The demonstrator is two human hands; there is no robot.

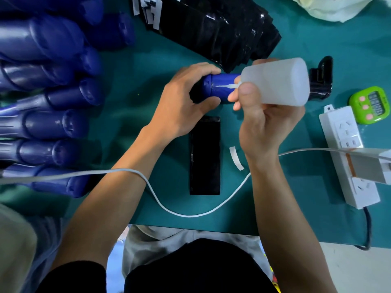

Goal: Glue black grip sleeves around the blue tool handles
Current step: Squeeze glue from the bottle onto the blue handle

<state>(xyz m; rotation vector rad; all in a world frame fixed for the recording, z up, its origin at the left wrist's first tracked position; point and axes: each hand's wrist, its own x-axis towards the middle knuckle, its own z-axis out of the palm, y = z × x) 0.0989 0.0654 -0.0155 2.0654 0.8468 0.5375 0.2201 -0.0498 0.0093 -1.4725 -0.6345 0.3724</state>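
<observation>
The person sits at a table (296,197) covered in teal. The left hand (184,102) grips a blue handle (218,95) by its left end, fingers curled over the far side and thumb on the near side, and holds it lying sideways just above the table, in the middle of the work space. The right hand (264,127) is wrapped around a cloudy plastic glue bottle (277,81), thumb pressed on its near side. The bottle is tipped on its side so its nozzle touches the handle. A white line of glue (222,87) runs along the blue surface from the nozzle towards the left.

Just near of the handle, one black sleeve (204,155) lies flat on the table, and a small white strip (236,158) lies just beside it on the right. A pile of black sleeves (211,28) sits at the far side, and a row of blue handles (46,123) lies stacked along the left.

To the right are a white power strip (349,157) and a green timer (372,104). A black object (321,79) is partly hidden behind the bottle. A white cable (169,208) loops across both forearms.
</observation>
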